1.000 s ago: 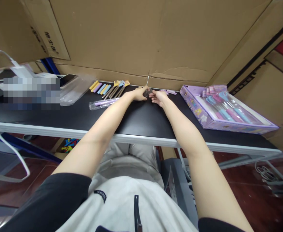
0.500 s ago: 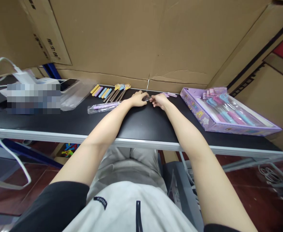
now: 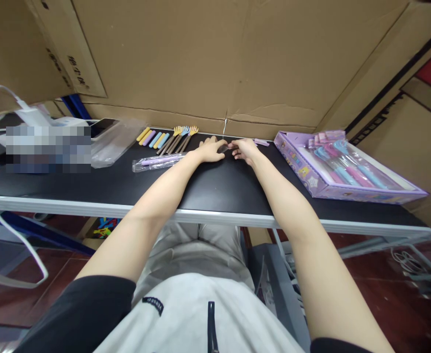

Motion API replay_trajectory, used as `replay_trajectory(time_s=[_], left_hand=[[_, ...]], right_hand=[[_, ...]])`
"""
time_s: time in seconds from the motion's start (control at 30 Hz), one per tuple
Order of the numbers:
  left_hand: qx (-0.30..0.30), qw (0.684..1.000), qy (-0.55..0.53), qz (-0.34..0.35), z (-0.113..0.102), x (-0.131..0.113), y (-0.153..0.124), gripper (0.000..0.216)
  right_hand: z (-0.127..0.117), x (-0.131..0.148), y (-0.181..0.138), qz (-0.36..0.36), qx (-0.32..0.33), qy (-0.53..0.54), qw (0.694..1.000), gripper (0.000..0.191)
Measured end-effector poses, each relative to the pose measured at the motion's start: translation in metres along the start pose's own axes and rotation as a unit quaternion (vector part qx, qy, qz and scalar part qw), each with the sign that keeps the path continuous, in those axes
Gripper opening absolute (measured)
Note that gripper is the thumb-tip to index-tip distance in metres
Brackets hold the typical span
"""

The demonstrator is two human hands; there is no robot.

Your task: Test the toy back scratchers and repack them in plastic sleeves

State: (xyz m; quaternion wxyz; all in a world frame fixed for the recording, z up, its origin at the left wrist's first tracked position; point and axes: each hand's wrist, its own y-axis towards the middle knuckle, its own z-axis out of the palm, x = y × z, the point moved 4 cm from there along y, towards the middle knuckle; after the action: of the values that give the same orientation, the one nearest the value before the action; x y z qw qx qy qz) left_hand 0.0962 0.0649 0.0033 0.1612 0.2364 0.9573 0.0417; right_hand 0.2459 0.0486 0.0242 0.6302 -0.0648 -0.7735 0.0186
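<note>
A small clear piece [image 3: 224, 147] is held between the left hand [image 3: 211, 149] and the right hand [image 3: 245, 148], low over the black table [image 3: 215, 191] at full arm's reach. The piece is nipped at one end by the thumb and fingertips of the left hand, whose other fingers are stretched out flat towards the cardboard wall [image 3: 200, 59]. Its other end is pinched by the bent fingertips of the right hand. What the piece is cannot be told, as it is too small and partly covered by the fingers.

Just left of the left hand, a purple pen in a clear sleeve [image 3: 156, 161] is laid flat on the table, with its near end almost at the wrist. Beyond that, further left and nearer the wall, a row of brown sticks with hand-shaped tops [image 3: 180, 137] is fanned out, and a row of coloured caps [image 3: 152, 137] is set beside them. Still further left, loose clear bags [image 3: 115, 139] are heaped.

Just beyond the right hand, small purple bits [image 3: 261, 142] are seen by the wall. Well to the right of the right hand, an open purple box [image 3: 311, 181] is placed, with pink and blue pens packed in it
</note>
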Motion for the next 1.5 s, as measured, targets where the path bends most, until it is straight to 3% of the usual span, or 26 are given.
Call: replay_trajectory(time_s=[0.47,0.73,1.03,1.17,1.5], left_hand=[[-0.004,1.000,-0.022,-0.015,-0.002,-0.001,-0.002,0.055],[-0.060,0.996,-0.072,-0.011,0.005,0.002,0.006,0.044],[-0.073,0.992,-0.093,0.043,0.010,0.012,0.013,0.050],[-0.066,0.991,-0.095,0.060,0.011,0.012,0.014,0.055],[-0.078,0.984,-0.127,0.096,0.013,0.014,0.016,0.063]], right_hand=[[-0.002,-0.002,0.003,0.006,-0.002,-0.002,1.000,0.037],[0.001,0.001,-0.003,0.044,0.016,0.067,0.997,0.037],[0.003,0.002,-0.005,0.008,0.042,0.007,0.999,0.023],[0.004,0.002,-0.005,0.005,0.033,-0.006,0.999,0.029],[0.002,0.000,-0.006,0.031,0.093,0.047,0.994,0.033]])
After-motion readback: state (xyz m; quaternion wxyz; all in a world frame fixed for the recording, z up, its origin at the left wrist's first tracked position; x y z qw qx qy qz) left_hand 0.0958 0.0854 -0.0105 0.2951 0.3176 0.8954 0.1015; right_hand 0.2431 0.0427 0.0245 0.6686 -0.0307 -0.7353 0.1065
